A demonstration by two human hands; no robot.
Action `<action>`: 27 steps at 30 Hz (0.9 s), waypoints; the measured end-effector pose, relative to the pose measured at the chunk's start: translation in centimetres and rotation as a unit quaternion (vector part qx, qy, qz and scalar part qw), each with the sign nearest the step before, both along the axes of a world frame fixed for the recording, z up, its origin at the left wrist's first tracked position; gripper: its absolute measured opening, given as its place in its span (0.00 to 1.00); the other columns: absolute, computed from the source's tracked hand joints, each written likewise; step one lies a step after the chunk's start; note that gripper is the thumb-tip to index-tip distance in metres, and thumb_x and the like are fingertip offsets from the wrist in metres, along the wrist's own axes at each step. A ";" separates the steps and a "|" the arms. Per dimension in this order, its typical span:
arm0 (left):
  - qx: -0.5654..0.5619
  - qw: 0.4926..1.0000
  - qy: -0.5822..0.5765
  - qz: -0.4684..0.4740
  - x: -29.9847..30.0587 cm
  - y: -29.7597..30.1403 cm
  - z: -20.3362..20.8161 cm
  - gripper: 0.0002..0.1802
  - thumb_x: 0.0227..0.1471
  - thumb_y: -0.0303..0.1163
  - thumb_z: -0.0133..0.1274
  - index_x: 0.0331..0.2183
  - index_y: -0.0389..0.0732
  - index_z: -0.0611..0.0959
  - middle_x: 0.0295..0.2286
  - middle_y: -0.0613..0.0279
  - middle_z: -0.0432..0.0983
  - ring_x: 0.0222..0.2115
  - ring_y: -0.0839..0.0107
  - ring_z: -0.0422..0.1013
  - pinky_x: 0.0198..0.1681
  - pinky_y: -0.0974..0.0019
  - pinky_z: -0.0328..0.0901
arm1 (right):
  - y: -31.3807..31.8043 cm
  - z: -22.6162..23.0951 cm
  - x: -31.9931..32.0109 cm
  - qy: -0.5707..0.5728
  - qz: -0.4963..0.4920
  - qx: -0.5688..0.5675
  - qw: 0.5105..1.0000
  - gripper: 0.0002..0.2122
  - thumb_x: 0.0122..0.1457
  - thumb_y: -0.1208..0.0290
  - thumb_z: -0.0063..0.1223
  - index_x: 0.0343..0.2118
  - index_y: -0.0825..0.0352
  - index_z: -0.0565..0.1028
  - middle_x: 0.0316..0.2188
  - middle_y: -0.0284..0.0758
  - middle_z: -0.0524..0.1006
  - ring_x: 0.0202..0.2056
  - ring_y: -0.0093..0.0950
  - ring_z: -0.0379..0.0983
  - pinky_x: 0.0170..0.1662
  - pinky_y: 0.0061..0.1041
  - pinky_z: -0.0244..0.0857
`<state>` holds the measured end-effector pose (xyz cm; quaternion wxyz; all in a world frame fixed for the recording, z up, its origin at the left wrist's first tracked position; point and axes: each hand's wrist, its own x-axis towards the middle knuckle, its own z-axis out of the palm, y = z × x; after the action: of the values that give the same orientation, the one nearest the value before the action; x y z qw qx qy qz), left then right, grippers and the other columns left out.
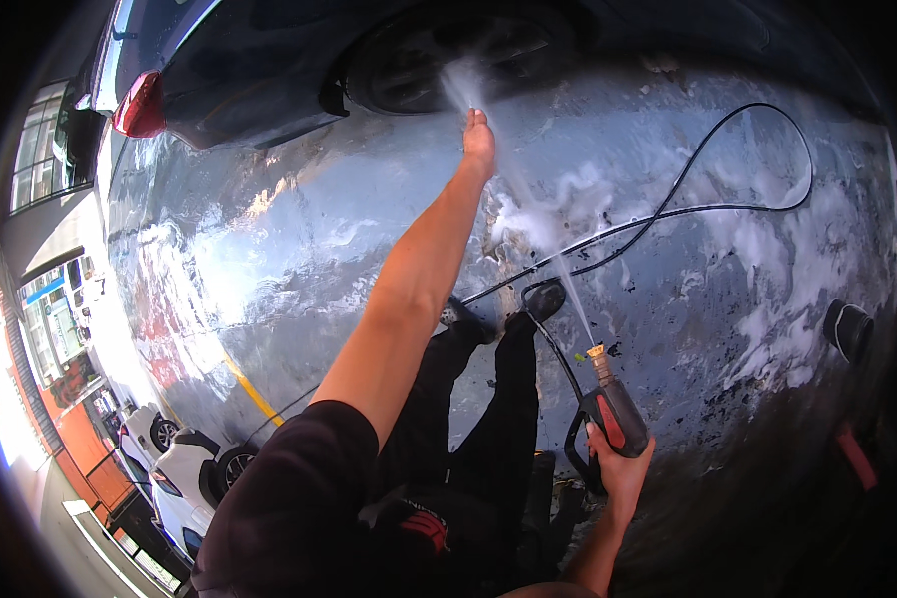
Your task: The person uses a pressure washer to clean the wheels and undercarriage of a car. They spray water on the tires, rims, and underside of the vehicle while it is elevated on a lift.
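The right hand [620, 460] has its fingers wrapped around the handle of a black and red spray gun [616, 414], at the lower right of the view beside the person's legs. These fingers are closed firmly on the grip, and since a water stream [572, 294] leaves the brass-coloured nozzle [598, 361], the trigger is probably squeezed. The gun points away from the body, apparently so that the stream crosses the wet floor [389, 199] toward the dark car [239, 85]. Holding it low and close to the body probably helps to steady it against the kick of the water.

The left hand [478, 145] reaches far forward at the end of a nearly straight arm, toward the wheel [399, 78], where a cloud of mist [463, 78] shows just beyond the fingertips. It is small and foreshortened: nothing is visibly held, and I cannot tell how far the fingers are spread or curled. Nor is it clear whether they meet the wheel or the water, though hand and stream lie close together in the view.

A black hose [688, 209] runs from the gun past the right shoe [545, 298] and lies in a wide loop on the floor, a layout that likely leaves slack for moving the gun. White foam [767, 259] lies in patches around the loop.
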<state>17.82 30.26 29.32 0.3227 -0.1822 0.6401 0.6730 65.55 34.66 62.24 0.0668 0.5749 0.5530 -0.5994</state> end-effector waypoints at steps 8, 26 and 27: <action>0.016 0.992 0.028 0.124 -5.7 -3.3 1.3 0.35 0.68 0.45 0.42 0.70 0.45 0.56 0.69 0.59 0.51 0.67 0.58 0.52 0.66 0.51 0.55 | 5.1 0.9 0.3 0.023 0.053 -0.041 0.997 0.12 0.53 0.81 0.68 0.40 0.75 0.80 0.25 0.32 0.79 0.23 0.19 0.73 0.26 0.22 0.66; -0.161 0.934 0.301 0.106 -7.0 15.1 6.0 0.21 0.65 0.35 0.47 0.55 0.35 0.78 0.53 0.47 0.77 0.54 0.53 0.73 0.59 0.58 0.65 | 13.8 -2.2 5.3 0.084 -0.176 -0.238 0.951 0.16 0.54 0.75 0.63 0.44 0.74 0.74 0.20 0.37 0.72 0.20 0.30 0.70 0.27 0.33 0.69; -0.182 0.921 0.331 0.098 -6.7 16.1 6.6 0.20 0.64 0.33 0.48 0.53 0.33 0.79 0.52 0.44 0.77 0.54 0.49 0.73 0.59 0.56 0.65 | 14.0 -2.6 5.6 0.089 -0.189 -0.246 0.946 0.16 0.54 0.74 0.62 0.44 0.74 0.74 0.19 0.37 0.72 0.20 0.30 0.70 0.26 0.34 0.69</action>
<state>11.09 46.38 35.88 -0.0138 -0.0670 0.8005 0.5954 71.14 48.64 59.68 0.0421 0.5791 0.2728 -0.7671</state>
